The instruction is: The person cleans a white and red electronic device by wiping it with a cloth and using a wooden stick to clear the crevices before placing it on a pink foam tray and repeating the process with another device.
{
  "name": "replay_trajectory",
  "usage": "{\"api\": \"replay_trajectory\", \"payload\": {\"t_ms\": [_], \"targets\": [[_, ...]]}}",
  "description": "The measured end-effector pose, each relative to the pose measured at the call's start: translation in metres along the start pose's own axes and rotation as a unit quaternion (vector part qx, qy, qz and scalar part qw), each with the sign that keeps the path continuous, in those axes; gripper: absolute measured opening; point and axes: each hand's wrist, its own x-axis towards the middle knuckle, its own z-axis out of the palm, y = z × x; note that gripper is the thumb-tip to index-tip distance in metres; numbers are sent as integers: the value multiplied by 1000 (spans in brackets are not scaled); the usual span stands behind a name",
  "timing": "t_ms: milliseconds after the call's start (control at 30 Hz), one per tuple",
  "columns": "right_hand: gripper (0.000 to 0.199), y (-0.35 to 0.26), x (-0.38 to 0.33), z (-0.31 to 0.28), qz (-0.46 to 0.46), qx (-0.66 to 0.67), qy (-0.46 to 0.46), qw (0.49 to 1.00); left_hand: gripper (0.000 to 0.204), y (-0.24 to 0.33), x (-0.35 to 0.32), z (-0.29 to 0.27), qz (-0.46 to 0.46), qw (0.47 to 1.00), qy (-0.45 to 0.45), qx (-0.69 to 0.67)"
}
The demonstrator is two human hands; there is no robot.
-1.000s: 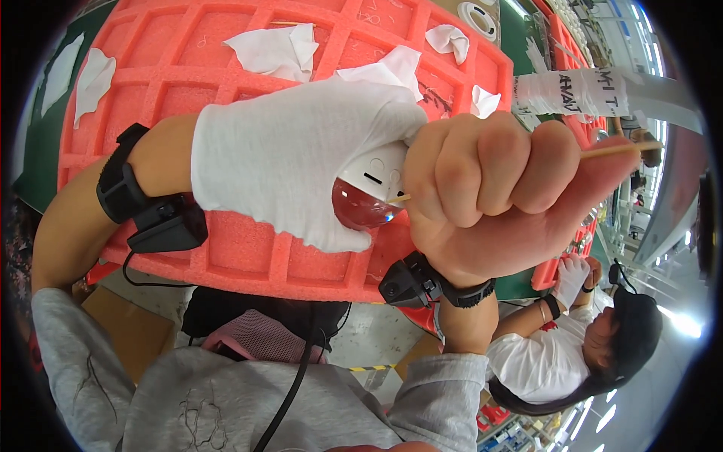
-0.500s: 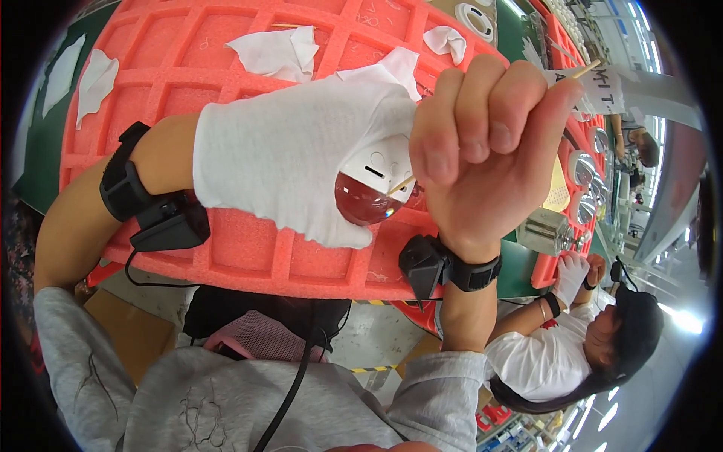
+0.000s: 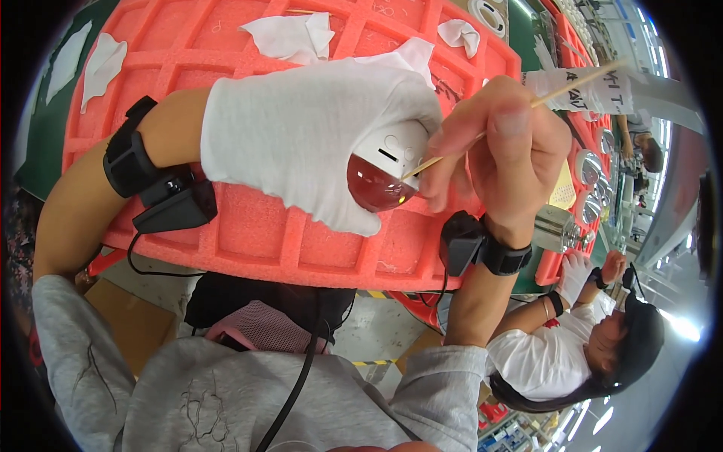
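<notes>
My left hand (image 3: pixel 301 139), in a white cloth glove, is closed around a rounded device (image 3: pixel 374 183) with a dark red glossy dome and a white part with a slot in it. The device lies tilted, and the glove hides its far side. In my bare right hand (image 3: pixel 516 151) a thin wooden stick (image 3: pixel 568 89) is pinched between thumb and fingers. Its lower tip meets the device near the line between red and white; whether it touches, I cannot tell. Its other end points up to the right.
A red foam tray (image 3: pixel 252 245) with square compartments lies beneath my hands. Crumpled white cloths (image 3: pixel 294 38) rest on it. To the right are a metal-and-clear canister (image 3: pixel 555 228) and several shiny round parts (image 3: pixel 587 167). A co-worker (image 3: pixel 546 346) sits at the right.
My right hand has turned and shifted right, its fingers changing from a curled fist to a pen-like pinch, showing more of the stick. My left hand and the device have moved slightly right and up.
</notes>
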Motion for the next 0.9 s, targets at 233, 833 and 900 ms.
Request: {"api": "replay_trajectory", "payload": {"t_ms": [233, 833, 900], "targets": [[44, 14, 0, -2, 27, 157, -9, 987, 62, -1, 1, 1, 0, 1000, 0, -20], [40, 18, 4, -5, 71, 179, -1, 981, 71, -1, -2, 4, 16, 999, 29, 17], [37, 18, 3, -7, 74, 183, 1, 980, 71, -3, 0, 5, 27, 999, 26, 20]]}}
